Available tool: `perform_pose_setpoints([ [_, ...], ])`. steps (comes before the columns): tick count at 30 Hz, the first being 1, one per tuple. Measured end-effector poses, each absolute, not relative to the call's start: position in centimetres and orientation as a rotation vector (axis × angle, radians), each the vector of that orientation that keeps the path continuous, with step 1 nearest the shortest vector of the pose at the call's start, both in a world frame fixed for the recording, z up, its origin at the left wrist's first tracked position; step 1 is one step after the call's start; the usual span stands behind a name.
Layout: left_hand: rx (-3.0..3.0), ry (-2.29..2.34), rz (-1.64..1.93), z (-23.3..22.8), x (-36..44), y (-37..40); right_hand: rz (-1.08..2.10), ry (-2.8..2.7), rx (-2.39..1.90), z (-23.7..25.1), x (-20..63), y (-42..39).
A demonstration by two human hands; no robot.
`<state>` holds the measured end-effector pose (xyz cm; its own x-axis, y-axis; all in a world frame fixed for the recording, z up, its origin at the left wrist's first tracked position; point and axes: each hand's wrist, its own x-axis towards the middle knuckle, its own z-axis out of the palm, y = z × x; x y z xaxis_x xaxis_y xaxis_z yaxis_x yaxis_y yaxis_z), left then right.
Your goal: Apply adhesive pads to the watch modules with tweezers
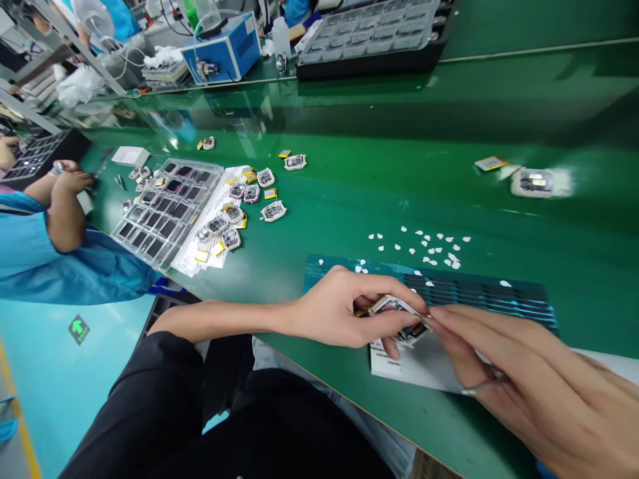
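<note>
My left hand (332,309) is closed around a small white-cased electronic device (410,332) whose circuit board shows. It holds the device above the front of the green bench. My right hand (529,366) meets it from the right, thumb and forefinger pinched together at the device's edge. Whatever those fingertips hold is too small or hidden to make out. A thin metallic piece (482,386) shows by the right palm. Beneath the hands lie a dark ridged mat (479,296) and a white printed sheet (417,366). Small white stickers (432,251) are scattered just beyond.
Several open devices (273,211) with yellow batteries lie left of centre, beside a clear compartment tray (167,209). Another device (534,181) sits at right. A blue box (222,50) and a stacked tray (369,33) stand behind. A co-worker's blue sleeve (74,246) is at left.
</note>
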<state>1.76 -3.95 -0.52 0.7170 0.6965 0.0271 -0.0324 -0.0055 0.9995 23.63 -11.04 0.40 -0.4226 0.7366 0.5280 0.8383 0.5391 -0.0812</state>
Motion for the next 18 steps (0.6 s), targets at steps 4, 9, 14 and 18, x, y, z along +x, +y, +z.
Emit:
perform_pose_setpoints([
  [4, 1.231, 0.485, 0.595, -0.1, 1.7, -3.8, -0.233, -2.318, -1.233, 0.3, 24.4, -11.3],
  [9, 1.081, 0.506, 0.467, 0.3, 1.8, -3.3, -0.301, -2.559, -1.085, 0.0, 25.4, -10.7],
  [14, 1.108, 0.549, 0.434, 0.5, 1.8, -3.1, -0.658, -2.086, -1.287, 0.1, 23.5, -9.0],
  [18, 1.161, 0.584, 0.437, 0.5, 1.7, -3.0, -0.556, -2.082, -1.349, -0.3, 23.7, -8.6],
])
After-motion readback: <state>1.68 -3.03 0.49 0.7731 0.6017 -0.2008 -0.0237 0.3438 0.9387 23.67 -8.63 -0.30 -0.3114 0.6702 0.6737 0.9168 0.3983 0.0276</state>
